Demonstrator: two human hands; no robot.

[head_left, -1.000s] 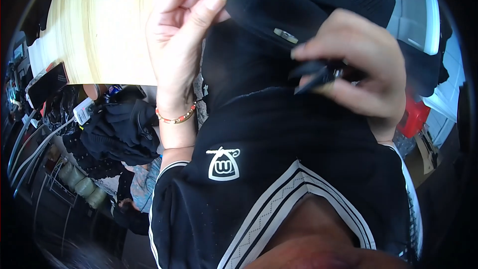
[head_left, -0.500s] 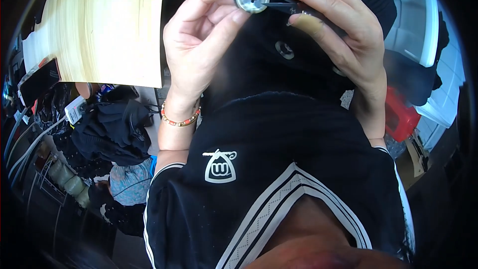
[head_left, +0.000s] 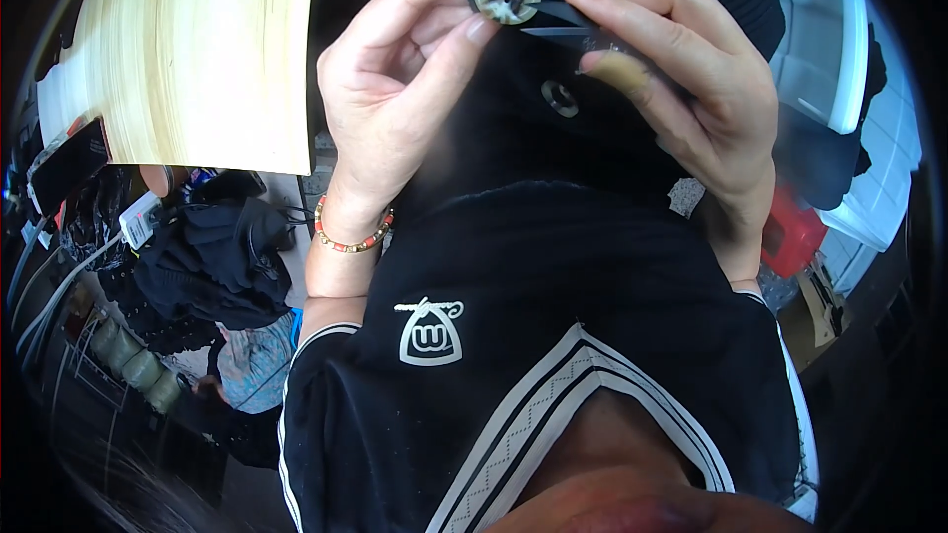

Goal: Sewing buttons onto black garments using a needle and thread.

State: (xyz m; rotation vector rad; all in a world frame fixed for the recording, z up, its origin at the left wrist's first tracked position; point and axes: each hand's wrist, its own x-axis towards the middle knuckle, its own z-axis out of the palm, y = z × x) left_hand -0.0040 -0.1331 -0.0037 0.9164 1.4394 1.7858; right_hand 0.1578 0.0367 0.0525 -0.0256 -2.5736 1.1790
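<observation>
At the upper left, a pale wooden desk is filling much of the frame. By its lower left corner a dark phone is tilting, with a black plastic bag lying just below. A white power strip is trailing cables toward the left rim. Black cloth is heaping beside it, light blue patterned cloth is showing lower down, and greenish rolls are sitting farther left. At the right, red plastic is showing above cardboard, while a white panel is curving along the upper right.

Head-worn fisheye view, close, facing downward
</observation>
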